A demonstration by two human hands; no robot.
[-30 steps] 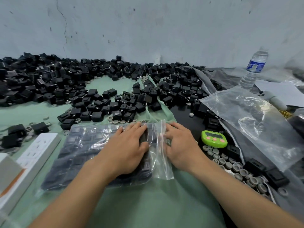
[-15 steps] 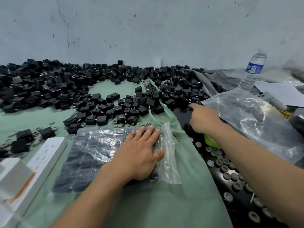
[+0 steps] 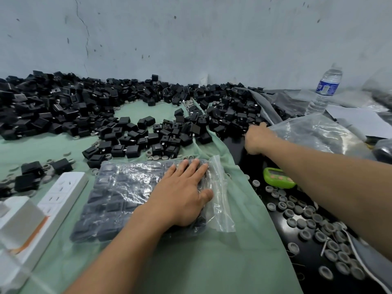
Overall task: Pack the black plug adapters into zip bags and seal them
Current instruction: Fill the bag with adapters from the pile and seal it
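A clear zip bag (image 3: pixel 127 194) filled with flat rows of black plug adapters lies on the green cloth (image 3: pixel 212 262). Its mouth end (image 3: pixel 220 198) points right. My left hand (image 3: pixel 182 194) rests flat on the bag's right part, fingers straight. A large heap of loose black adapters (image 3: pixel 63 107) runs along the wall, and more adapters (image 3: pixel 148 141) are scattered just beyond the bag. My right hand (image 3: pixel 257 139) is stretched out to the adapters beside a stack of empty clear bags (image 3: pixel 318 134). Its fingers curl down out of sight, so any grip is hidden.
A white power strip (image 3: pixel 61 192) and a white box (image 3: pixel 19 219) lie at the left. A green timer (image 3: pixel 275 177) and several grey round caps (image 3: pixel 318 225) sit on the black surface at the right. A water bottle (image 3: pixel 324 90) stands at the back right.
My right hand left the bag's mouth and reached forward and right to the adapters by the empty bags. My left hand stayed flat on the filled bag.
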